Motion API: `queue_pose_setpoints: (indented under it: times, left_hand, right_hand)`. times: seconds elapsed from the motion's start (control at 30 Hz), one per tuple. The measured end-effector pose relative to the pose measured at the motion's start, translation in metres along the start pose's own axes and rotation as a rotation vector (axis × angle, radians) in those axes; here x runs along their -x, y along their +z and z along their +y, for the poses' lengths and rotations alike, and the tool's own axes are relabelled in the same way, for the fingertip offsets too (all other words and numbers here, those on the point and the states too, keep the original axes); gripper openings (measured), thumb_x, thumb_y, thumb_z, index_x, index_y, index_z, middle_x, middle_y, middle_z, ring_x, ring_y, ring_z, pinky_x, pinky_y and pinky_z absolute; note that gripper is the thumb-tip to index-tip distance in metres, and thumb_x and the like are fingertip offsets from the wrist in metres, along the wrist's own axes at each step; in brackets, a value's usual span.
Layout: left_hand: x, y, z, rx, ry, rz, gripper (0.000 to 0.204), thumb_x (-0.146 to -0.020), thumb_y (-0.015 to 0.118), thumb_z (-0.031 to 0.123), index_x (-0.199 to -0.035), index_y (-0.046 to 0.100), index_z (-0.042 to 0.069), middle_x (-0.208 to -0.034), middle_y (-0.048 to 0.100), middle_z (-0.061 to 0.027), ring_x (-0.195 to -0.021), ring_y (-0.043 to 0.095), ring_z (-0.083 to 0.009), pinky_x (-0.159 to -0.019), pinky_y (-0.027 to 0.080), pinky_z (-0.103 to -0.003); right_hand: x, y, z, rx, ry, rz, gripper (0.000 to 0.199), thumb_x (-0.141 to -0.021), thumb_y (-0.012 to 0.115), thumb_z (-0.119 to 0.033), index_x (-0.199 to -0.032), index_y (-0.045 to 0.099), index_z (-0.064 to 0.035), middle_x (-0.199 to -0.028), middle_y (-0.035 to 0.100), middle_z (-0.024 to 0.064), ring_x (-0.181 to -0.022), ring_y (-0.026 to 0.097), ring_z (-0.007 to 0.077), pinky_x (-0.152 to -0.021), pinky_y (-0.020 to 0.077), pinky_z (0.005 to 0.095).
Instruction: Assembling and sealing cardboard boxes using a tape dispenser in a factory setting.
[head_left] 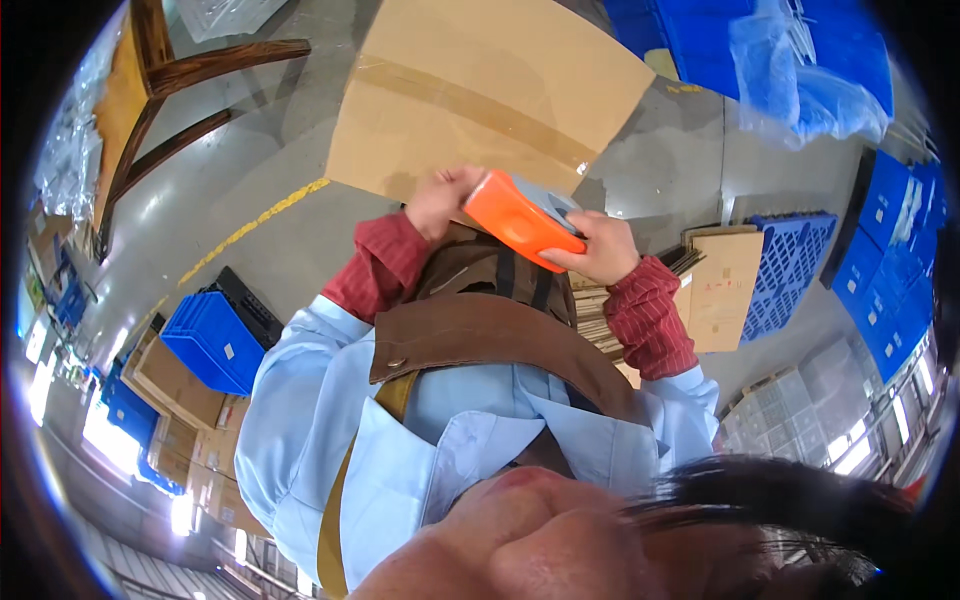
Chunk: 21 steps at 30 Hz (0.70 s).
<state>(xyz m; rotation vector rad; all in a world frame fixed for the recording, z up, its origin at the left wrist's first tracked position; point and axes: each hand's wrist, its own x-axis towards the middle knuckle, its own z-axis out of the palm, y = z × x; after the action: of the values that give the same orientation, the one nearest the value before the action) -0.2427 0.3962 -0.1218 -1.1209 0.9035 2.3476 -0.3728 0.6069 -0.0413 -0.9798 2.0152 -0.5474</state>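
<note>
An orange-and-grey handheld plastic tool [522,222], boxy with rounded edges, is held tilted in front of my body. My right hand [603,250] is closed around its right end, thumb on the orange side and fingers over the grey part. At its left end, my left hand [440,203] has its fingers bent together, slightly blurred; what they pinch does not show. Beyond and below both hands is a large brown cardboard carton [490,75], with a strip of brown tape [470,108] running across its top.
Flattened cardboard [722,285] and a blue plastic pallet [790,275] stand to the right. Blue crates [885,250] are farther right; clear plastic film [800,90] drapes over blue containers at upper right. A blue bin [212,342] stands left, and a wooden frame [150,80] at upper left.
</note>
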Motion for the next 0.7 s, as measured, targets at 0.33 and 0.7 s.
queue_pose_setpoints:
  times: [0.33, 0.7]
  left_hand:
    - [-0.134, -0.292, 0.136, -0.377, 0.316, 0.639, 0.024, -0.077, 0.056, 0.027, -0.079, 0.061, 0.004, -0.072, 0.061, -0.0041, -0.066, 0.056, -0.0137, -0.060, 0.044, -0.025]
    - [-0.141, -0.256, 0.107, -1.252, 0.208, 1.054, 0.056, -0.081, 0.038, 0.048, -0.107, 0.051, 0.000, -0.111, 0.050, -0.0195, -0.102, 0.050, -0.0306, -0.084, 0.040, -0.037]
  right_hand:
    - [-0.106, -0.006, 0.008, 0.171, 0.295, -0.091, 0.049, -0.063, 0.058, -0.054, -0.084, 0.063, -0.0105, -0.066, 0.060, 0.0110, -0.067, 0.059, 0.0277, -0.062, 0.0449, 0.0357]
    - [-0.128, 0.000, 0.015, 0.194, 0.378, -0.093, 0.055, -0.061, 0.054, -0.062, -0.093, 0.062, -0.0172, -0.073, 0.061, 0.0114, -0.072, 0.059, 0.0294, -0.067, 0.0456, 0.0375]
